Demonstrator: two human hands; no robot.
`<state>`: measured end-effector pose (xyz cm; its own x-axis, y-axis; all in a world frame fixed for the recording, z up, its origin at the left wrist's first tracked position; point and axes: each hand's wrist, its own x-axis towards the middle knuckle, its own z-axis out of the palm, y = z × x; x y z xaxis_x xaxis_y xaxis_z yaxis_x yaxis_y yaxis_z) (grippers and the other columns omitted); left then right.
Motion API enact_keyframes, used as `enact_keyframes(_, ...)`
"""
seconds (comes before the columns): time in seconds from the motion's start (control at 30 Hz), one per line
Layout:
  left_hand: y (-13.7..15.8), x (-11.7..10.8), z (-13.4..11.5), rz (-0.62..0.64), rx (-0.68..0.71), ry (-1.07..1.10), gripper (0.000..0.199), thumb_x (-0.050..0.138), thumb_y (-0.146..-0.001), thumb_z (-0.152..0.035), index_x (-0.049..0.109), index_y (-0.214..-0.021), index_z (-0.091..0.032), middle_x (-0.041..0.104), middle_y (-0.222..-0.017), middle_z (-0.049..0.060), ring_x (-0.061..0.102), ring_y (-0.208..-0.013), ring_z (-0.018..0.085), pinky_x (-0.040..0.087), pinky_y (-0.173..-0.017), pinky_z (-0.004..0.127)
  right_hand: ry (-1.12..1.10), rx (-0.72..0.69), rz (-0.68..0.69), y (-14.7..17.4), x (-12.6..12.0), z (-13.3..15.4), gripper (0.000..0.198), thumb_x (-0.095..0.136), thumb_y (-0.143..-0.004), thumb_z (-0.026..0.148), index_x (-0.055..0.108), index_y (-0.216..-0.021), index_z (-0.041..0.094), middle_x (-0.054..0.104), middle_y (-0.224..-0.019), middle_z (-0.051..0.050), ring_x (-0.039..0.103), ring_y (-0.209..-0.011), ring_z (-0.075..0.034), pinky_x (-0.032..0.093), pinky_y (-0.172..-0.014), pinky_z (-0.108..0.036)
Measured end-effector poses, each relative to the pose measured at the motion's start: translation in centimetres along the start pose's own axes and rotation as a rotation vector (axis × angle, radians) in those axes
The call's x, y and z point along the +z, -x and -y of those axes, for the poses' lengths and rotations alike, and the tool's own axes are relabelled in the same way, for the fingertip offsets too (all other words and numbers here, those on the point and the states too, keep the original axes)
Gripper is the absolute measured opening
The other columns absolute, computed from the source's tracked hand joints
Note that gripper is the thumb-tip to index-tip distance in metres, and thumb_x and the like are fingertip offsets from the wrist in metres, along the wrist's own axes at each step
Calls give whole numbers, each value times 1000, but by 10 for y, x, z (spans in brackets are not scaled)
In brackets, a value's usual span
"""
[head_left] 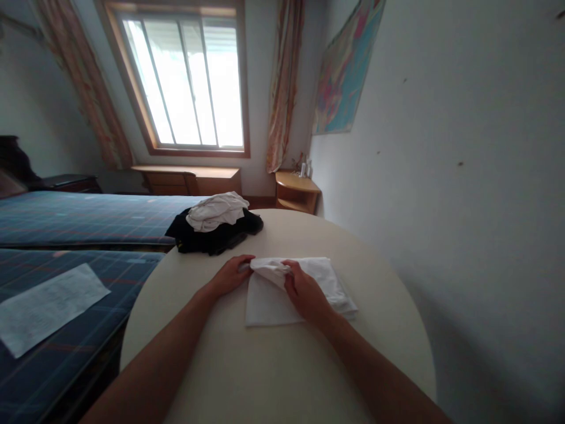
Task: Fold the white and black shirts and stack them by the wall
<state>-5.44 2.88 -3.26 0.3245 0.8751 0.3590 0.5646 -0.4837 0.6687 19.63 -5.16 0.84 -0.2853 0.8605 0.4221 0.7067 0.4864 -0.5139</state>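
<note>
A folded white cloth garment lies on the round cream table; its exact kind I cannot make out. My left hand is closed on its far left corner. With its fingers pinched, my right hand holds up a loose flap near the middle of the far edge. Between the two hands the raised flap sags in soft creases. The right side of the cloth lies in stacked, slightly rumpled layers, partly behind my right hand.
At the table's far left edge sits a heap of black clothing topped by a crumpled white garment. Plaid beds stand to the left, one bearing a printed sheet. A wall rises on the right. A corner shelf stands behind.
</note>
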Motion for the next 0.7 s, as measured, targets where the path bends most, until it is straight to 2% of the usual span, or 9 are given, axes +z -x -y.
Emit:
enact_keyframes(0.13, 0, 0, -4, -10, -9, -4, 42, 59, -85, -46, 66, -116, -19, 71, -115, 8, 66, -107, 24, 48, -97, 34, -121, 70, -124, -4, 0, -4, 35, 32, -101, 34, 46, -130, 20, 70, -105, -10, 68, -91, -22, 50, -80, -32)
enact_keyframes(0.3, 0, 1, -15, 0, -26, -41, 39, 62, -83, -45, 68, -114, -21, 72, -112, 5, 66, -103, 24, 49, -94, 32, -168, 97, -205, -9, -10, -4, 39, 34, -100, 42, 48, -129, 19, 71, -104, -10, 68, -88, -23, 52, -77, -33)
enact_keyframes(0.43, -3, 7, -18, -16, -99, -95, 30, 63, -79, -37, 71, -103, -21, 74, -101, 5, 66, -97, 25, 50, -89, 33, -137, 78, -252, -10, -17, -4, 40, 33, -100, 42, 49, -129, 19, 72, -99, -9, 69, -85, -22, 53, -75, -33)
enact_keyframes(0.53, -4, 9, -19, 1, -98, -22, 26, 58, -78, -29, 71, -98, -19, 74, -99, 4, 66, -95, 23, 50, -88, 31, -95, 56, -275, -9, -20, -5, 40, 32, -101, 42, 50, -129, 19, 72, -100, -10, 70, -86, -22, 53, -75, -32)
enact_keyframes(0.7, -4, 9, -24, -23, -104, 63, 29, 53, -83, -35, 72, -96, -17, 75, -95, 4, 68, -88, 23, 52, -83, 31, -42, 29, -264, -7, -23, -4, 38, 31, -102, 40, 50, -129, 21, 72, -108, -10, 70, -91, -23, 53, -77, -33)
